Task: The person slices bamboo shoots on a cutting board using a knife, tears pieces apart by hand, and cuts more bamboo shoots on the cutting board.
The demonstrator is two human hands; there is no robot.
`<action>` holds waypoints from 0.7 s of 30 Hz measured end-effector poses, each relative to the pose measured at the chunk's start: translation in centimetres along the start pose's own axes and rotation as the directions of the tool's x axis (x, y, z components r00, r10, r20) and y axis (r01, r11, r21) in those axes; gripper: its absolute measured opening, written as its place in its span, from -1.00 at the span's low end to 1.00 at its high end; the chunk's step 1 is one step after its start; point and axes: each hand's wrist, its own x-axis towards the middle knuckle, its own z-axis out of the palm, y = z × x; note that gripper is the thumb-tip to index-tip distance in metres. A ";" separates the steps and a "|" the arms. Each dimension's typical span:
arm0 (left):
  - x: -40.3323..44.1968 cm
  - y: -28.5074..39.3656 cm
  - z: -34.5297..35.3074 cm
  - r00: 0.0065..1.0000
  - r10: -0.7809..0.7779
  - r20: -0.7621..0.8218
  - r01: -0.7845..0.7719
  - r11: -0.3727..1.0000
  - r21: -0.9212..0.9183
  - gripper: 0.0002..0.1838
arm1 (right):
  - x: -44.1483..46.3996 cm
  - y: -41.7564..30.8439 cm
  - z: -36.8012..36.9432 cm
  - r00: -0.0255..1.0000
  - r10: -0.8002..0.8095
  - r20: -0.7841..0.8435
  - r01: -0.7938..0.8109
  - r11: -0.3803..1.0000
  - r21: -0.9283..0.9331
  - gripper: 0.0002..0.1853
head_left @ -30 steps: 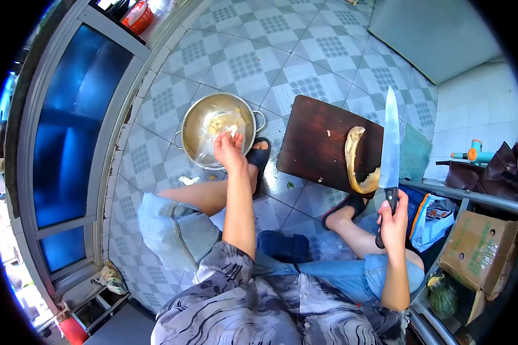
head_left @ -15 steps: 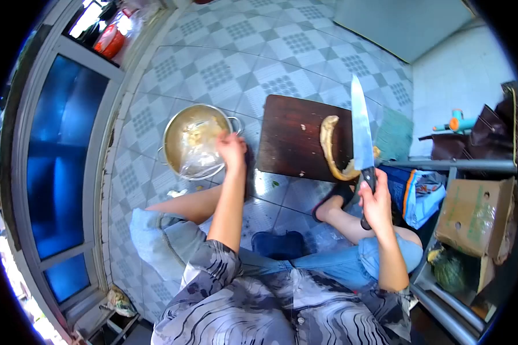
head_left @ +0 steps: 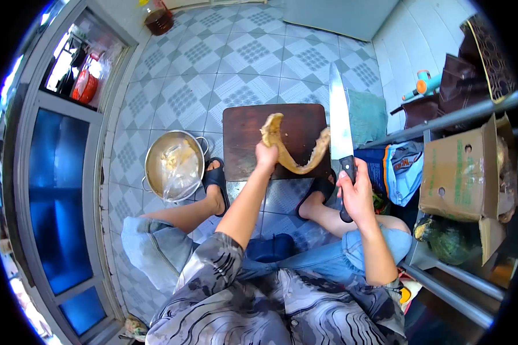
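Observation:
My left hand (head_left: 267,156) is closed around one side of a long, curved yellow-brown strip of food (head_left: 298,167), which looks like meat with skin. The strip bends in a U over the dark wooden cutting board (head_left: 244,123), one end standing up above my fingers, the other near the board's right edge. In my right hand (head_left: 357,190) is a large kitchen knife (head_left: 341,118), gripped by its black handle with the blade pointing away from me, right of the board. To the left on the floor stands a metal pot (head_left: 149,164) holding a clear plastic bag (head_left: 181,172) with pale pieces.
My sandalled feet are on either side of the board's near edge. A metal rack (head_left: 443,296) on the right bears a cardboard box (head_left: 452,184) and a green squash (head_left: 452,241). Beside it are blue-and-white bags (head_left: 406,172). An oil jug (head_left: 157,20) stands far left.
My left hand has moved from the pot to the board and taken hold of the strip, shifting it leftward. The knife stays in my right hand. The view has shifted.

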 end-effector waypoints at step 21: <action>-3.4 6.1 -7.6 0.948 0.175 -0.266 -0.275 0.873 -0.404 -0.72 | -0.7 1.3 1.8 0.973 -0.213 0.089 0.229 0.937 -0.264 -0.64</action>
